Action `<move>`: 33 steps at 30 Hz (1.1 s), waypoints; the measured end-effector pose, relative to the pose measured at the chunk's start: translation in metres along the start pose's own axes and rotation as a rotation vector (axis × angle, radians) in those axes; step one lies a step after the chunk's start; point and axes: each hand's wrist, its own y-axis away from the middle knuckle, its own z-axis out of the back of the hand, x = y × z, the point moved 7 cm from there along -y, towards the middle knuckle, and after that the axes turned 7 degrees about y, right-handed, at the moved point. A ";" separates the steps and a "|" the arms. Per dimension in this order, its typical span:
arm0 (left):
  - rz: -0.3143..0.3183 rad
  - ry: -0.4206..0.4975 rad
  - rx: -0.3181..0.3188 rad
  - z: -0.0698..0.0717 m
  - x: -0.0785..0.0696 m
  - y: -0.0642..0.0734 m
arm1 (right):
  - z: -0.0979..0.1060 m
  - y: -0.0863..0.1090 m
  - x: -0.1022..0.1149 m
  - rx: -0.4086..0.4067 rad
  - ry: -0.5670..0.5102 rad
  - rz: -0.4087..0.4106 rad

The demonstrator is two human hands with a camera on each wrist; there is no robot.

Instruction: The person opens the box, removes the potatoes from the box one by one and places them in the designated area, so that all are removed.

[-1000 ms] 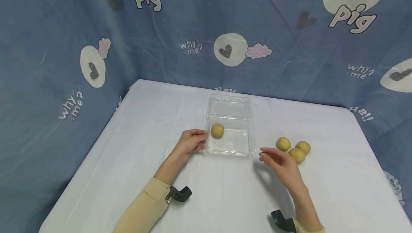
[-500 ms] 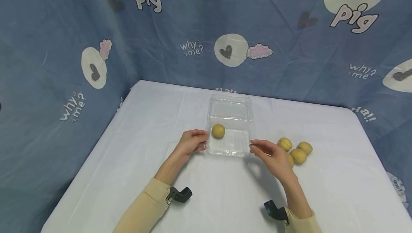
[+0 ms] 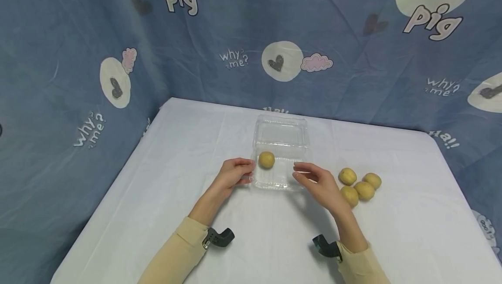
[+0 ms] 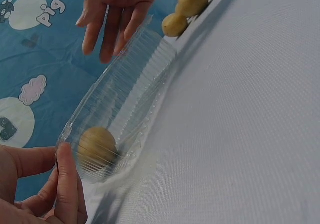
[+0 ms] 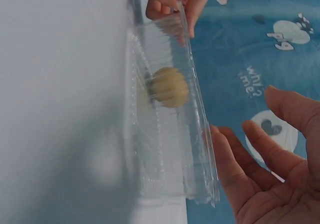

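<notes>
A clear plastic clamshell container (image 3: 277, 185) stands open on the table, its lid (image 3: 280, 133) folded back at the far side. One yellow-brown potato (image 3: 266, 160) sits in the left rear of its base, and shows through the wall in both wrist views. My left hand (image 3: 234, 173) pinches the left rim between thumb and fingers. Over the right edge hovers my right hand (image 3: 318, 184), fingers loosely bent and spread from the thumb, holding nothing. In the right wrist view its fingers (image 5: 225, 154) are beside the rim; whether they touch it I cannot tell.
Several more potatoes (image 3: 364, 191) lie grouped on the white-covered table (image 3: 251, 240), right of the container and beyond my right forearm. A blue printed curtain (image 3: 227, 22) hangs behind and along the left side. Each wrist wears a dark camera mount.
My right hand has moved left, from beside the container to over its right edge, uncovering another potato behind it. The left hand keeps its hold on the rim.
</notes>
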 end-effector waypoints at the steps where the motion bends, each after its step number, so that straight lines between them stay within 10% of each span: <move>1: 0.002 -0.001 -0.002 0.000 0.000 0.000 | -0.001 -0.002 0.001 0.002 0.007 0.001; 26: 0.026 -0.023 0.039 -0.009 -0.023 0.023 | -0.021 -0.036 0.007 0.005 0.098 -0.013; 33: 0.010 0.014 0.019 -0.001 -0.002 0.003 | -0.026 -0.044 0.008 0.026 0.115 -0.008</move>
